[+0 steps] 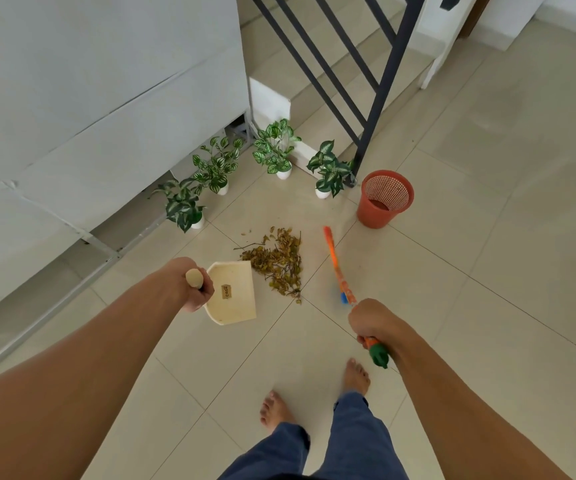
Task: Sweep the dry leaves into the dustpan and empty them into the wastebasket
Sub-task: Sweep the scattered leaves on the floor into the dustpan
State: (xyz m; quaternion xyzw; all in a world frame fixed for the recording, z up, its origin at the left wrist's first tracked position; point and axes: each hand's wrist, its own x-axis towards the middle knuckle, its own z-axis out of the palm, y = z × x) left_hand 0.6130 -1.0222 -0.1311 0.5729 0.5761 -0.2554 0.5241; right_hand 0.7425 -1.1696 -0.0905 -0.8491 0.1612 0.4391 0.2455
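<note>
Along the far edge of the tiled floor [487, 237], where it meets a white wall, stands a row of small potted plants [215, 168] in white pots. A dark metal stair railing [317, 64] comes down to the floor behind the rightmost plant. Just right of that plant sits the orange-red wastebasket [371, 213], upright, its mesh inside showing. Bare tile separates the wastebasket from the pile of dry leaves [276, 263], which lies near the plants with a few twigs and scraps strayed off its far left side.

The left hand [194, 289] is wrapped around the pale wooden handle [194, 277] of the cream dustpan [238, 306], whose open mouth meets the left side of the leaf pile. The right hand [371, 323] is clenched around the orange broom [335, 265] near its green end cap [379, 356]. The blurred shaft runs away from the hand along the right side of the pile, just beside it. The person's bare feet [274, 408] stand on the near tiles.

A small tan label [226, 291] inside the dustpan reads "casa".
</note>
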